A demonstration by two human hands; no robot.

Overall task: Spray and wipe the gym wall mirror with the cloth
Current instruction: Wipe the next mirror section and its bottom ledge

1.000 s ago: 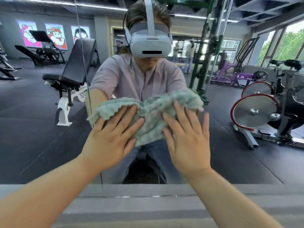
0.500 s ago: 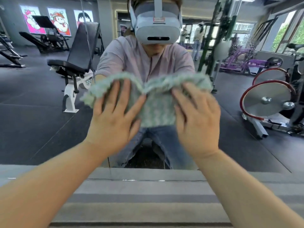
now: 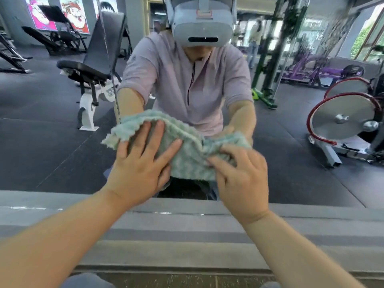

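Note:
A pale green fluffy cloth (image 3: pixel 187 154) lies bunched against the wall mirror (image 3: pixel 52 142), low on the glass. My left hand (image 3: pixel 141 165) presses flat on its left half with fingers spread and straight. My right hand (image 3: pixel 239 177) has its fingers curled, gripping the cloth's crumpled right end. The mirror shows my own reflection (image 3: pixel 187 80) behind the cloth. No spray bottle is in view.
A grey ledge (image 3: pixel 187 229) runs along the mirror's base below my arms. A vertical seam (image 3: pixel 110 69) divides the mirror panels at left. Reflected in the glass are a black bench (image 3: pixel 91 65), a green rack (image 3: pixel 270 59) and a red-rimmed exercise bike wheel (image 3: pixel 342 117).
Both hands slid the cloth upward, then back down the glass. My right hand went from pressing flat to curling its fingers into the cloth, bunching the right end.

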